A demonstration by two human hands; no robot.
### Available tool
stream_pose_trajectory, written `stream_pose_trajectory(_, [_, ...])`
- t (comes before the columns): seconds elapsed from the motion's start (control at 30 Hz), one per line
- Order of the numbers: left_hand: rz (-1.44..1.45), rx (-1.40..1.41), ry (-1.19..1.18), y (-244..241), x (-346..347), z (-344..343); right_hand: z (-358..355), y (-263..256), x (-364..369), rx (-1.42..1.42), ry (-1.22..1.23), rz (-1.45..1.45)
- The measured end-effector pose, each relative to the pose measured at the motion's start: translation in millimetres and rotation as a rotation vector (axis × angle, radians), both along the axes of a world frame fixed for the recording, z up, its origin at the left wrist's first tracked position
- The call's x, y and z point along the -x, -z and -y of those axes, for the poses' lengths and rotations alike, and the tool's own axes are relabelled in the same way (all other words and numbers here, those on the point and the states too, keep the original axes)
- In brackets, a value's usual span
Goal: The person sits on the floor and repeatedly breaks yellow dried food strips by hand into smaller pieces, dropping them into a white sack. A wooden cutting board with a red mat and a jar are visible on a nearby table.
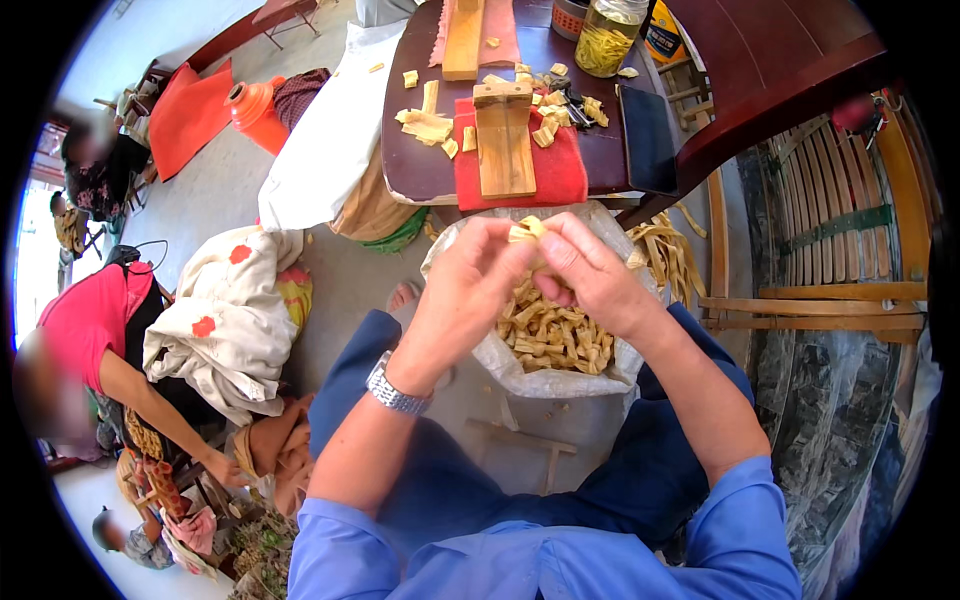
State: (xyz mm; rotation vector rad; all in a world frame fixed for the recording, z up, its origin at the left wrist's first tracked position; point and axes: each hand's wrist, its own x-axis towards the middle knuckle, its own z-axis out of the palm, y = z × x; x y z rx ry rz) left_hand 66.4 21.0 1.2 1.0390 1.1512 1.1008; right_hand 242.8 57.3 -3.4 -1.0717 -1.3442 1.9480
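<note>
Between the fingertips of my left hand (pixel 469 274) and my right hand (pixel 600 274) is a small, bent yellow strip (pixel 528 228), pinched from both sides. Both hands hang over an open white woven sack (pixel 536 385) between my knees. Inside it lies a heap of short, knotted yellow-brown pieces (pixel 559 341). Just beyond my hands, a wooden block with a raised crosspiece (pixel 506 154) rests on a red cloth (pixel 561 180). The cloth lies on a dark red chair seat (pixel 420 169), with loose cut yellow pieces (pixel 425 126) around the block.
On the seat are a dark flat phone-like device (pixel 646 139), a glass jar of liquid and yellow strips (pixel 604 45) and another wooden board (pixel 463 45). Long strips (pixel 667 255) hang right of the sack. A person in pink (pixel 90 315) bends at left, beside a whitish cloth bundle (pixel 225 330).
</note>
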Motion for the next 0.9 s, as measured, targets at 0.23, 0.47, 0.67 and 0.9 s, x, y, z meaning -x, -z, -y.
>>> stream_pose_trajectory(0.23, [0.083,0.067,-0.136,3,29,-7,-10,-2,-11,-0.133,-0.014,0.101])
stream_pose_trajectory(0.47, [0.168,0.124,-0.116,-2,52,-4,-8,-22,-21,-0.296,-0.077,0.263])
stream_pose_trajectory(0.67, [-0.681,-0.502,-0.051,-5,34,-4,-1,-15,-16,-0.494,-0.036,0.373])
stream_pose_trajectory(0.9, [-0.833,-0.512,0.184,5,8,8,7,-17,-7,-0.456,-0.098,0.399])
